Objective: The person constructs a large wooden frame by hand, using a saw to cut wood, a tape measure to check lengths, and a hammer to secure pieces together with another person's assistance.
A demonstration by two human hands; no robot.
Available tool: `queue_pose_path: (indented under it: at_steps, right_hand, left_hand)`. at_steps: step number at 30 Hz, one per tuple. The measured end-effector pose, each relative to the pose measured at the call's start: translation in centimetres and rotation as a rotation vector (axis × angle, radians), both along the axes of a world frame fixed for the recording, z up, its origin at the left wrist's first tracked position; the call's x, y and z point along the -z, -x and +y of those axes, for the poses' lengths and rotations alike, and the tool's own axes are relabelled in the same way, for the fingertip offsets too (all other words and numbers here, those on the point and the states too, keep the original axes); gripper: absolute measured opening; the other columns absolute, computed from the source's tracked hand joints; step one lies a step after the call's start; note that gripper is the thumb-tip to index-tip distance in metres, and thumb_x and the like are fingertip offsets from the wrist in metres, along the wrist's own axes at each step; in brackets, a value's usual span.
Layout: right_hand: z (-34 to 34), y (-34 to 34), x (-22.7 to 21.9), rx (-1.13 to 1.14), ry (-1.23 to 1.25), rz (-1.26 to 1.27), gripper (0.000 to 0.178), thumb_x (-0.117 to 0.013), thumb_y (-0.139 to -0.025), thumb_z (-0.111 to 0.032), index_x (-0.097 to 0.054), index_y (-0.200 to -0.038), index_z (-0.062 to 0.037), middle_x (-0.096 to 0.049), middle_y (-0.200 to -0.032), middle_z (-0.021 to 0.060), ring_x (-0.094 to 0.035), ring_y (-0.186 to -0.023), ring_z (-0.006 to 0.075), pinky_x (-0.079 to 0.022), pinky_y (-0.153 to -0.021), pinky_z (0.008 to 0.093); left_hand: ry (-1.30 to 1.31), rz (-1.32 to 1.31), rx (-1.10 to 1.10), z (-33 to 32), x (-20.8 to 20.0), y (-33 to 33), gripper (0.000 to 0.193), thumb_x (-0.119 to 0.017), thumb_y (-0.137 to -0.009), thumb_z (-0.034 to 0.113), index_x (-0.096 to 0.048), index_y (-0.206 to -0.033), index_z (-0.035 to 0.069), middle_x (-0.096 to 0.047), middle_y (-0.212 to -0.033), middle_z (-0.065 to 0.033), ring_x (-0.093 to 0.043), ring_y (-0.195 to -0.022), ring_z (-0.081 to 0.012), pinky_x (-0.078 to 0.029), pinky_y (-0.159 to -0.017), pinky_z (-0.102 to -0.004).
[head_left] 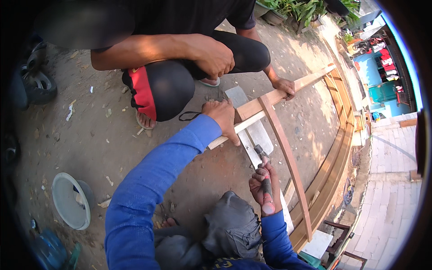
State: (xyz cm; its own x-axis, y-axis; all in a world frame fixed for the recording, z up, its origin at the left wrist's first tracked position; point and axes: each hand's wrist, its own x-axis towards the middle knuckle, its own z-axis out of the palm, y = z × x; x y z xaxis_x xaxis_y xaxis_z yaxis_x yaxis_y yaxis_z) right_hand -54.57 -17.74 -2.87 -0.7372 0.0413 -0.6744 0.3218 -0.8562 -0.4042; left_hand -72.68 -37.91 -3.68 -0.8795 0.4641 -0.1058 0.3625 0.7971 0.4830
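Note:
My left hand (220, 118) is closed around the near end of a wooden plank (254, 108), its thumb pointing down beside a paler wooden strip (220, 140). My right hand (264, 182) grips a hammer (268, 204) by its red and black handle. The hammer's metal head is just below the plank, near a pale flat board (258, 132). A long reddish-brown strip (288, 157) meets the plank and runs toward the lower right. Opposite me, a squatting person steadies the plank with one hand (283, 87); their other hand hangs over a knee.
Long wooden beams (330, 173) curve along the right, beside a pale block wall (387, 198). A white bucket (72, 200) stands on the dirt ground at left, near a blue plastic bottle (48, 248). Dark wheels (38, 85) are at far left. Potted plants (292, 9) line the back.

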Motion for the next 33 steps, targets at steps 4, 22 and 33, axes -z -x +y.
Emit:
queue_pose_path:
  at_steps: [4, 22, 33]
  right_hand:
    - [0.5, -0.3, -1.2, 0.126, 0.1, 0.099, 0.021, -0.048, -0.106, -0.027, -0.054, -0.092, -0.0119, -0.058, -0.065, -0.0028, -0.058, -0.056, 0.0101, -0.043, -0.05, 0.0253]
    - [-3.1, 7.3, -1.1, 0.024, -0.086, 0.079, 0.026, -0.053, -0.102, -0.031, -0.047, -0.083, -0.0159, -0.054, -0.062, -0.0018, -0.051, -0.049, 0.0132, -0.041, -0.045, 0.0282]
    - [-1.7, 7.9, -0.4, 0.113, 0.071, 0.187, 0.024, -0.055, -0.101, -0.029, -0.049, -0.083, -0.0148, -0.051, -0.06, -0.0018, -0.052, -0.054, 0.0115, -0.04, -0.048, 0.0266]
  left_hand:
    - [-0.084, -0.092, 0.122, 0.7, 0.3, 1.5, 0.087, -0.091, -0.047, 0.039, -0.058, -0.116, -0.003, -0.071, -0.107, -0.0219, -0.07, -0.102, -0.0352, -0.056, -0.089, -0.0415]
    - [-0.075, -0.198, 0.141, 1.0, 0.8, 1.9, 0.08, -0.088, -0.051, 0.04, -0.059, -0.116, 0.004, -0.071, -0.108, -0.0213, -0.068, -0.105, -0.04, -0.054, -0.093, -0.0456]
    - [0.015, -0.164, 0.091, 2.4, -0.1, 1.4, 0.099, -0.086, -0.052, 0.043, -0.049, -0.137, 0.007, -0.067, -0.116, -0.0236, -0.061, -0.115, -0.0404, -0.047, -0.1, -0.0465]
